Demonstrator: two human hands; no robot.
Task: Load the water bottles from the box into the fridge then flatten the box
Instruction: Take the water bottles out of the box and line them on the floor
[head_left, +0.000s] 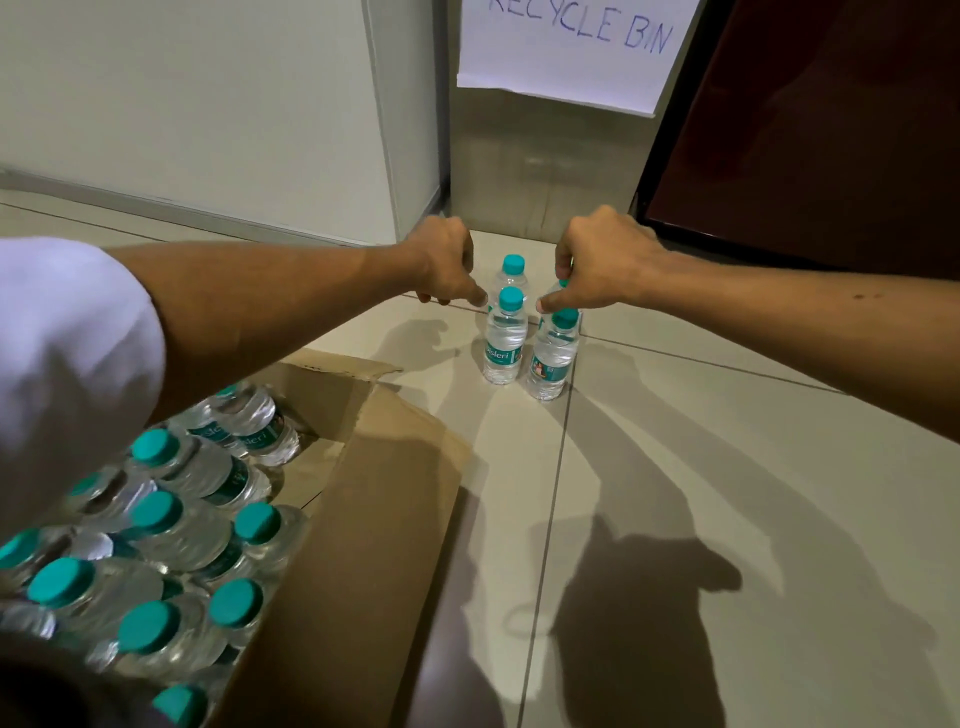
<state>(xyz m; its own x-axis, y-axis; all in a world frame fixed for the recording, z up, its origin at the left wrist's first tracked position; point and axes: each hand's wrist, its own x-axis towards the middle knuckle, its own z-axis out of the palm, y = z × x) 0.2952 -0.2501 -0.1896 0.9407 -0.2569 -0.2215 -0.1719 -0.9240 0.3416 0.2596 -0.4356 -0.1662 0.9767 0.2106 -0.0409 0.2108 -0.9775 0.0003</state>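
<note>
Lower left: an open cardboard box (374, 499) on the tiled floor (727, 467), packed with upright water bottles with teal caps (156, 512); a gap shows at its far end. A white sleeve (62, 364) crosses above it. Centre: the left hand (444, 267) reaches forward, fingers curled downward beside a small group of bottles on the floor; whether it grips anything cannot be told. Between the hands stand two bottles, one (505, 338) nearer and one (513, 270) behind it. Centre right: the right hand (605, 260) has its fingers curled over the top of a rear bottle (563, 285), largely hidden, directly behind a fourth bottle (553, 356). Top: a paper sign (571, 47) reading "RECYCLE BIN" on a grey bin (540, 176). Right: a dark maroon panel (805, 130), its nature unclear.
</note>
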